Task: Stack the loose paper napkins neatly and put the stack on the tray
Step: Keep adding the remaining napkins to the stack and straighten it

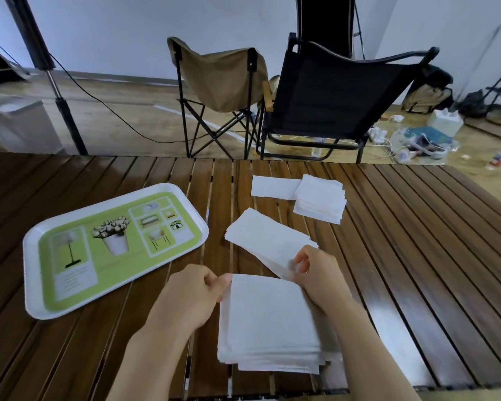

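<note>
Nearest the person, the main stack of napkins (269, 322) lies on the slatted tabletop (417, 241) between both wrists. Its lower edges are fanned and ragged, so it is not yet square. The left hand (191, 296) pinches the stack's upper left corner with curled fingers. The right hand (318, 273) is at the upper right corner, its fingertips closed on the near end of a long folded napkin (269, 241) that reaches away from it toward the left.

The risk I see lies in that thin sheet. Dragged over the stack by one end, it could crease, tear, or land skewed. It could also pull the top layers along and worsen the fanning. With only a corner pinned, the stack may twist. If it is lifted before being squared, loose sheets could slide out on the way across.

Beyond the left hand and off to its left sits the green and white tray (32, 241), with no napkins on it. The way from the stack to it looks open. Farther past the right hand lie a flat napkin strip (272, 186) and a smaller pile of napkins (320, 201) overlapping its end, both uncollected. Past the tabletop's far edge stand a tan folding chair (229, 79) and a black chair (336, 94), well clear of the work.
</note>
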